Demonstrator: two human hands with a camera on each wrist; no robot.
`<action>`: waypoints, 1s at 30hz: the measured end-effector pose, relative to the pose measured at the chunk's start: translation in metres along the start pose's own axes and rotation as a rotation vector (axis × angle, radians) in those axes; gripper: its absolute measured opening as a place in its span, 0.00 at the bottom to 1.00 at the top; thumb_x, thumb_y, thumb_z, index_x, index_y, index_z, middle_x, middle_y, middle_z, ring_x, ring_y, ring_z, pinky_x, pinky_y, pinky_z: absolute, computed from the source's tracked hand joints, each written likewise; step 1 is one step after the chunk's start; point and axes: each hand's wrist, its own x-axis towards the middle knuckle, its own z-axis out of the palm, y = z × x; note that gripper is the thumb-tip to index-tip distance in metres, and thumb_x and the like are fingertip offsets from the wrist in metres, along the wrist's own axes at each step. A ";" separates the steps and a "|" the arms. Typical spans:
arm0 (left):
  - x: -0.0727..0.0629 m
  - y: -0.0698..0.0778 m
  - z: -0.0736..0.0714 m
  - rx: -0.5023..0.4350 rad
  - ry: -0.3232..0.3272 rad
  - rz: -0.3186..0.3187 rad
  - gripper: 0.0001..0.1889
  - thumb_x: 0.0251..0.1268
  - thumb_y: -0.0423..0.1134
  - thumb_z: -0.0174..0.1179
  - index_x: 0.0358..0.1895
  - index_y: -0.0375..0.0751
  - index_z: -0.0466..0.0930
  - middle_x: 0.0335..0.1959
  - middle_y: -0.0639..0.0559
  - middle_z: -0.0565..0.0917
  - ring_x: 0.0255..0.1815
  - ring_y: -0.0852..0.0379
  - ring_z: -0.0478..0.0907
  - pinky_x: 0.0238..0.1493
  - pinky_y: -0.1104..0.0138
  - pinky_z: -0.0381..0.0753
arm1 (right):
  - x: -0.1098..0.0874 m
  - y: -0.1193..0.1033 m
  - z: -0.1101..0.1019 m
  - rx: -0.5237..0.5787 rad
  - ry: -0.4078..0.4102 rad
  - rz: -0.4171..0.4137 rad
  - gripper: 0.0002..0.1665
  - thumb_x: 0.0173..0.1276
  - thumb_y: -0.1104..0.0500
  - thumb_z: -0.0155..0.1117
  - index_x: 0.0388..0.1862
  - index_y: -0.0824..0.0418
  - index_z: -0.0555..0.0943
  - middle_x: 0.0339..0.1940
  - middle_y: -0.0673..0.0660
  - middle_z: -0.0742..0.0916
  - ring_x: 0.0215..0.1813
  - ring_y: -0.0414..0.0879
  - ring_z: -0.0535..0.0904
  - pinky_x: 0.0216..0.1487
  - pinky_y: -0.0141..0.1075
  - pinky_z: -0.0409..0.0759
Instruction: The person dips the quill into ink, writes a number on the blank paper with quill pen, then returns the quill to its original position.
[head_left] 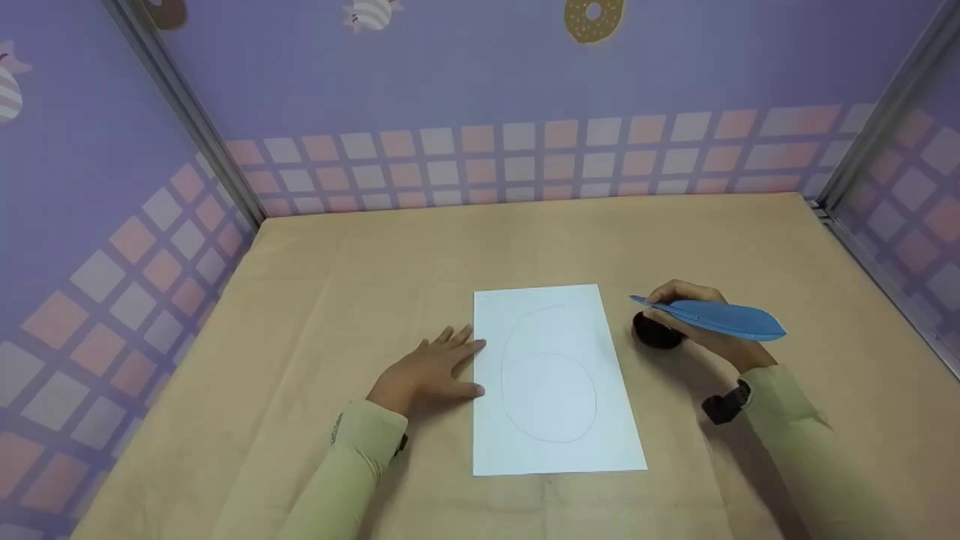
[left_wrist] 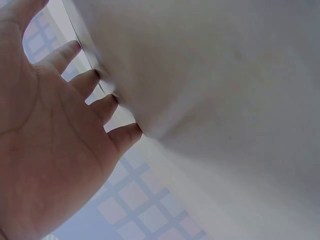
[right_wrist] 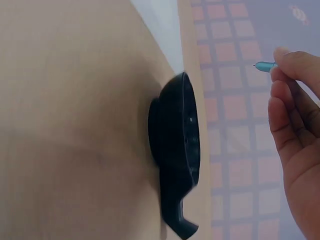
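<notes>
My right hand (head_left: 694, 319) pinches a blue feather pen (head_left: 724, 319) between thumb and fingers. In the right wrist view, the pen's tip (right_wrist: 264, 66) pokes out past the fingertips, pointing away from the hand. Below that hand stands a small round black cup (right_wrist: 175, 130) with a bent stub on one side; the hand partly covers it in the head view. A white sheet of paper (head_left: 555, 457) lies on the table, bearing a thin drawn line shaped like a 6. Fingers spread, my left hand (head_left: 431, 371) rests by the paper's left edge, with thumb and index fingertips touching it.
A beige cloth (head_left: 375, 277) covers the table and has faint creases. Purple wall panels (head_left: 480, 82) with pink and white squares stand behind and at both sides, joined by metal posts (head_left: 187, 105). The black cup stands just right of the paper.
</notes>
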 end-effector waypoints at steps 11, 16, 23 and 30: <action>-0.001 0.002 0.000 0.002 0.001 -0.005 0.41 0.62 0.61 0.57 0.76 0.60 0.51 0.80 0.55 0.45 0.80 0.49 0.37 0.78 0.47 0.40 | -0.020 0.013 -0.024 -0.033 0.044 0.004 0.10 0.66 0.69 0.62 0.45 0.72 0.80 0.38 0.61 0.84 0.35 0.39 0.79 0.35 0.26 0.78; -0.001 0.003 -0.001 0.004 0.005 -0.001 0.41 0.62 0.61 0.58 0.76 0.59 0.52 0.80 0.54 0.45 0.80 0.48 0.37 0.77 0.46 0.41 | -0.028 0.019 -0.031 -0.079 0.058 0.058 0.10 0.67 0.66 0.62 0.44 0.71 0.80 0.37 0.61 0.84 0.35 0.40 0.79 0.34 0.27 0.78; -0.002 0.002 -0.001 0.001 0.007 -0.001 0.41 0.62 0.61 0.58 0.76 0.59 0.52 0.79 0.54 0.45 0.80 0.48 0.37 0.77 0.46 0.40 | -0.035 0.025 -0.036 -0.178 0.046 0.113 0.10 0.68 0.62 0.62 0.44 0.68 0.81 0.42 0.64 0.84 0.39 0.37 0.80 0.38 0.23 0.77; -0.003 0.002 -0.002 -0.009 -0.002 0.002 0.42 0.62 0.62 0.57 0.77 0.59 0.51 0.80 0.53 0.44 0.80 0.47 0.36 0.77 0.46 0.39 | -0.035 0.023 -0.042 -0.130 -0.041 0.074 0.09 0.68 0.67 0.60 0.44 0.71 0.81 0.40 0.66 0.85 0.40 0.45 0.83 0.40 0.27 0.80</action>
